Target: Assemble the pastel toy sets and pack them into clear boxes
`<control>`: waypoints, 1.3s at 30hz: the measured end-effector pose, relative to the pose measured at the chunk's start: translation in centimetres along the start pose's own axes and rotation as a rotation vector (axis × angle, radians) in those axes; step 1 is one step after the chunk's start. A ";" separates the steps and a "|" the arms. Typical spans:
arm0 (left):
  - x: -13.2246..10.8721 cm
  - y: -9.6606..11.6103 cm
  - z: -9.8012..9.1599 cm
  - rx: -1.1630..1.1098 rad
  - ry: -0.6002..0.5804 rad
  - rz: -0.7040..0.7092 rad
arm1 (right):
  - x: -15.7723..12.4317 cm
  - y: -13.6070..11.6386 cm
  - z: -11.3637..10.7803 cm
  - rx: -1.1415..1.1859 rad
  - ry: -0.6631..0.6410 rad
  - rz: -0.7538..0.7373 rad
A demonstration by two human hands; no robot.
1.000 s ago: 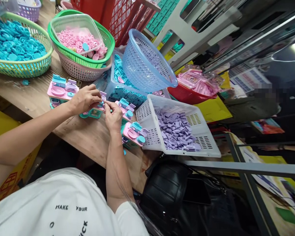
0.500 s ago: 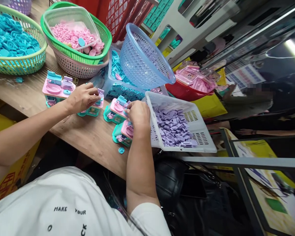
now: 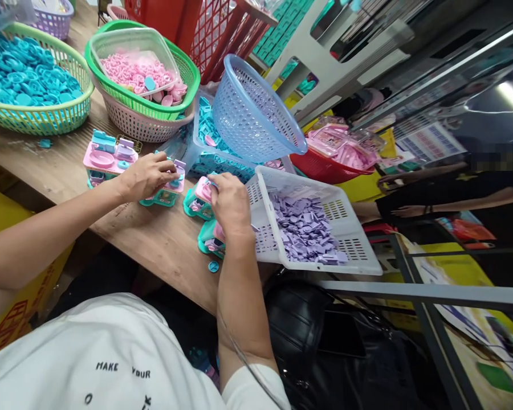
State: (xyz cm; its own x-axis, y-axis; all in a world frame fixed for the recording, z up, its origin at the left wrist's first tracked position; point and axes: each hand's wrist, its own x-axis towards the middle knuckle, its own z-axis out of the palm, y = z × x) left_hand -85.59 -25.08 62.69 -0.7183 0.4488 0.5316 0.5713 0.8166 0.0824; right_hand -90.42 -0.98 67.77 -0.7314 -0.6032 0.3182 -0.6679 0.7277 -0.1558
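Note:
My left hand (image 3: 147, 175) grips a pink and teal toy kitchen set (image 3: 167, 191) on the wooden table (image 3: 154, 239). My right hand (image 3: 228, 202) rests on another toy set (image 3: 196, 200), fingers closed over its pink top. A third toy set (image 3: 209, 239) lies under my right wrist. One more finished toy set (image 3: 106, 159) stands to the left of my left hand. A white basket (image 3: 354, 250) of purple pieces (image 3: 303, 225) sits right beside my right hand.
Baskets crowd the back: teal parts (image 3: 25, 80) in a green basket, pink parts (image 3: 141, 74) in a clear tub, a tilted blue colander (image 3: 252, 111). A loose teal disc (image 3: 213, 266) lies near the table edge. Another person's arm (image 3: 431, 199) reaches in at the right.
My right hand left the toy set that my left hand holds, swung right toward the purple pieces, then settled on the middle toy set. My left hand stayed put.

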 end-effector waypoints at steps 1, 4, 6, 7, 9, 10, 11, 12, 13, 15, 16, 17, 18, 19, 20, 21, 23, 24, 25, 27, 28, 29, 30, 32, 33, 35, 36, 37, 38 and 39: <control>0.0 0.0 0.0 -0.001 0.000 -0.001 | 0.1 -0.7 0.6 0.068 0.026 -0.063; 0.2 0.1 0.2 0.038 -0.011 -0.003 | 0.5 -2.3 2.5 0.192 0.015 -0.195; 0.3 0.1 0.3 0.045 -0.011 -0.006 | 0.7 -2.5 3.6 0.211 -0.005 -0.196; 0.4 0.2 0.3 0.044 -0.014 -0.011 | 0.7 -2.4 4.1 0.212 -0.012 -0.182; 0.5 0.3 0.3 0.061 -0.033 -0.024 | 0.6 -2.0 4.8 0.215 -0.023 -0.160; 0.6 0.4 0.3 0.079 -0.048 -0.029 | 0.5 -1.7 5.1 0.220 -0.025 -0.156; 0.8 0.4 0.4 0.097 -0.063 -0.030 | 0.4 -1.5 5.4 0.226 -0.026 -0.156; 0.9 0.4 0.5 0.110 -0.073 -0.031 | 0.3 -1.4 5.6 0.232 -0.022 -0.155; 0.9 0.4 0.6 0.118 -0.076 -0.031 | 0.3 -1.3 5.8 0.239 -0.015 -0.154; 0.9 0.3 1.0 0.126 -0.066 -0.038 | 0.3 -1.3 5.9 0.251 0.004 -0.147; 0.8 0.3 1.1 0.131 -0.055 -0.040 | 0.4 -1.4 5.9 0.255 0.012 -0.144; 0.5 0.3 1.1 0.135 -0.038 -0.036 | 0.4 -1.6 5.7 0.256 0.018 -0.143; 0.2 0.4 1.1 0.138 -0.017 -0.029 | 0.4 -1.9 5.5 0.254 0.019 -0.147; -0.2 0.6 1.0 0.141 0.004 -0.018 | 0.4 -2.3 5.2 0.248 0.017 -0.157; -0.7 0.9 0.9 0.142 0.031 -0.001 | 0.2 -2.7 5.0 0.237 0.016 -0.169; -1.2 1.2 0.8 0.149 0.051 -0.015 | 0.1 -3.1 4.9 0.222 0.018 -0.183; -2.0 1.7 0.9 0.167 0.091 -0.044 | -0.3 -3.8 5.2 0.180 0.052 -0.189; -2.3 1.9 1.0 0.171 0.100 -0.075 | -0.4 -4.1 5.5 0.156 0.081 -0.179; -2.5 2.1 1.1 0.172 0.122 -0.092 | -0.5 -4.3 6.0 0.136 0.111 -0.168; -2.5 2.3 1.1 0.185 0.152 -0.130 | -0.4 -4.8 6.6 0.097 0.154 -0.143; -2.5 2.4 1.0 0.194 0.166 -0.136 | -0.4 -5.0 6.6 0.081 0.156 -0.138; -2.4 2.5 0.8 0.208 0.176 -0.136 | -0.3 -5.1 6.4 0.068 0.143 -0.139; -2.4 2.5 0.6 0.226 0.185 -0.126 | -0.3 -5.2 6.0 0.060 0.119 -0.144; -2.4 2.7 0.0 0.268 0.196 -0.097 | -0.4 -4.8 4.4 0.077 0.073 -0.150; -2.4 2.9 -0.2 0.286 0.202 -0.086 | -0.5 -4.3 3.4 0.100 0.072 -0.136; -2.5 3.5 -0.6 0.299 0.209 -0.090 | -1.1 -2.5 1.1 0.153 0.139 -0.065; -2.4 3.9 -0.7 0.291 0.208 -0.100 | -1.6 -1.2 0.0 0.171 0.200 -0.009; -2.1 4.3 -0.8 0.273 0.202 -0.111 | -2.1 0.2 -1.0 0.181 0.259 0.041; -1.6 4.8 -0.7 0.248 0.190 -0.114 | -2.7 1.6 -1.8 0.185 0.307 0.086; -0.8 5.3 -0.6 0.218 0.170 -0.105 | -3.3 3.0 -2.5 0.185 0.341 0.127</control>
State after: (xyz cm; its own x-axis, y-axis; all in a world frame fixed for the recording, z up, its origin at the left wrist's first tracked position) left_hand -81.73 -21.34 63.24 -0.6816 0.3058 0.6647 0.3857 0.9222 -0.0287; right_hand -89.69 4.03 68.58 -0.7432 -0.3467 0.5722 -0.6113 0.6996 -0.3700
